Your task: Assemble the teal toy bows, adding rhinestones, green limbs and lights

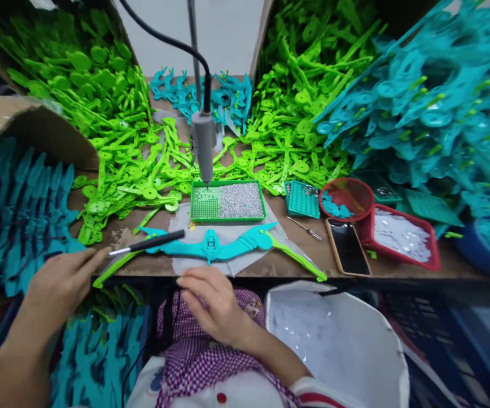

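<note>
My left hand (64, 283) is closed on the silver end of a slim black-and-silver rod-shaped tool (155, 241), whose black part points right over the workpiece. The tool's exact kind does not show. On the table lies a turquoise plastic bow-shaped piece (228, 249) with a lime-green arm (298, 258) at its right end and another at its left. My right hand (215, 306) is at the table's front edge, just below the bow's middle. Its fingers are curled together; whatever they may hold is hidden. A grey electric screwdriver (203, 147) hangs tip-down above a green tray (228, 218) of small metal screws.
Lime-green parts (143, 175) heap across the back, with turquoise parts (419, 113) piled right and stacked left (24, 215). To the right are a red bowl (355, 195), a phone (348, 246), a small screwdriver (304, 228) and a red basket (432, 249) of white pieces.
</note>
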{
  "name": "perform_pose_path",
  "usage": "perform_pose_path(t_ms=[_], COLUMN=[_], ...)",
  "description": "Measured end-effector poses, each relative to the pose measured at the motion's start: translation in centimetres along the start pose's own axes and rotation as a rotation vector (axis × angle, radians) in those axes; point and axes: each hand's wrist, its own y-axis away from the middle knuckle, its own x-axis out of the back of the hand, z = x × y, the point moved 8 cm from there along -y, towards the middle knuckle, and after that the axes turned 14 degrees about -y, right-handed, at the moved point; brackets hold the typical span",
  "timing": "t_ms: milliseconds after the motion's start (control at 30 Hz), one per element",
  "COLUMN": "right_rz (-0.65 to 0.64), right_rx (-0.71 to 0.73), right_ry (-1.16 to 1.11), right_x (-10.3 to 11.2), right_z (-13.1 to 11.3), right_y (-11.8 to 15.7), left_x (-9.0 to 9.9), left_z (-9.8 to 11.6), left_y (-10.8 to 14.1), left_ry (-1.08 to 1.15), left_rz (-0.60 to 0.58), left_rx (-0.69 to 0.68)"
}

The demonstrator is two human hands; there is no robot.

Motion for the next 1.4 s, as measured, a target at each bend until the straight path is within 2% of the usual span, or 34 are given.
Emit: perform_pose_path(t_ms=[67,133,200,233,300,333,400,467,533,633,700,867,967,1033,1133,1233,1400], right_rz=[-0.050,-0.188,-0.268,-0.259,-0.129,-0.019,0.246,0.501,0.644,0.642,0.603,0.658,0.579,0.520,0.584,0.674,0.696], right_rx=[-0.138,-0.307,-0.485,-0.557,-0.650,-0.678,-0.732,-0.811,-0.872,-0.903,-0.910,-0.902,-0.973,-1.011,-0.996,-0.960,-0.927], right_ry=[0.118,0.145,0.039,-0.038,-0.157,-0.181,-0.167,-0.115,-0.046,0.073,0.127,0.252,0.329,0.297,0.182,0.118,0.231], right_x=[1.6,2.2,2.7,3.0,4.3,5.2,7.4,9.4,10.6,11.4,11.7,13.2,13.3,13.0,13.3,13.7,13.5], right_z=[0.9,2.5,4.4,5.3,6.9,7.6,8.9,9.9,10.3,10.6,10.5,9.5,10.3,11.2,11.5,10.4,9.2], right_y=[1.6,3.7,6.2,7.4,9.7,10.9,13.7,16.9,19.3,20.2,19.8,18.8,18.9,19.1,19.6,19.8,19.0], left_x=[1.2,2.8,3.9,4.1,3.9,3.5,2.0,-0.1,-2.4,-5.1,-6.1,-6.2,-6.1,-6.2,-6.1,-6.0,-6.0], left_z=[5.1,10.2,14.9,17.0,20.1,21.3,22.8,23.6,24.8,26.8,27.3,27.2,27.1,27.1,27.1,27.1,27.1], left_y=[-0.3,-1.1,-2.1,-2.6,-3.9,-4.9,-7.5,-10.4,-12.3,-13.6,-13.8,-13.6,-13.5,-13.5,-13.5,-13.4,-13.4], left_ry=[0.106,0.223,0.299,0.339,0.418,0.458,0.528,0.576,0.586,0.553,0.536,0.537,0.542,0.544,0.548,0.545,0.536], left_rz=[0.067,0.163,0.241,0.256,0.276,0.275,0.235,0.160,0.061,-0.096,-0.150,-0.115,-0.088,-0.068,-0.025,0.005,0.011], left_rx=[-0.226,-0.463,-0.721,-0.836,-0.970,-0.974,-0.829,-0.586,-0.460,-0.453,-0.438,-0.383,-0.378,-0.379,-0.379,-0.372,-0.371])
